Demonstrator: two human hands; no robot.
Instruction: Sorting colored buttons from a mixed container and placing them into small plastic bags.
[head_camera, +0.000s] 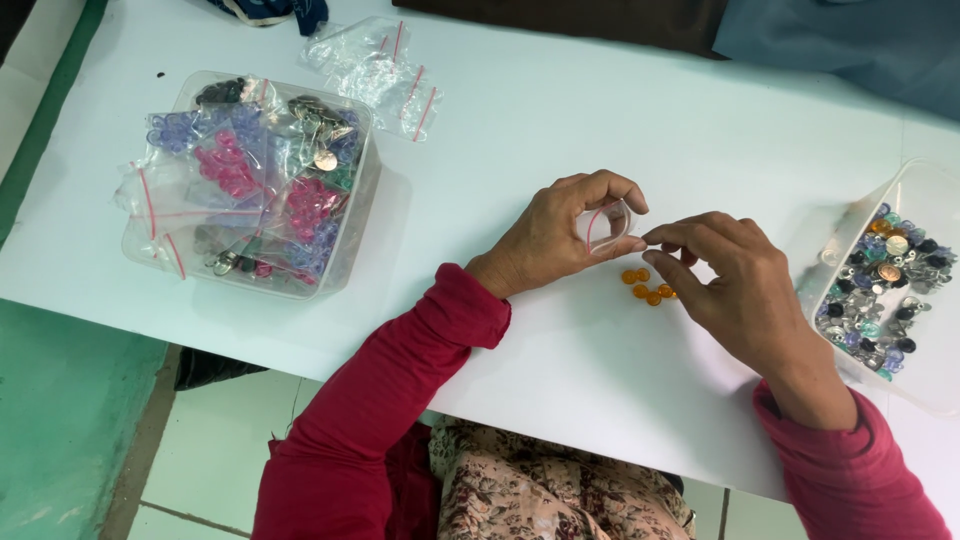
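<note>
My left hand (560, 235) pinches a small clear zip bag (606, 227) with a red seal line, holding it just above the white table (520, 130). My right hand (735, 285) meets it from the right, thumb and forefinger pinched at the bag's edge. Several small orange beads (648, 287) lie loose on the table right below both hands. I cannot tell whether anything is inside the bag.
A clear plastic tub (345, 245) at the left holds several small bags of pink, purple and metal pieces. Empty zip bags (385, 75) lie behind it. A second clear tub (930, 200) at the right holds mixed loose beads (880, 295). The table's near edge runs just above my lap.
</note>
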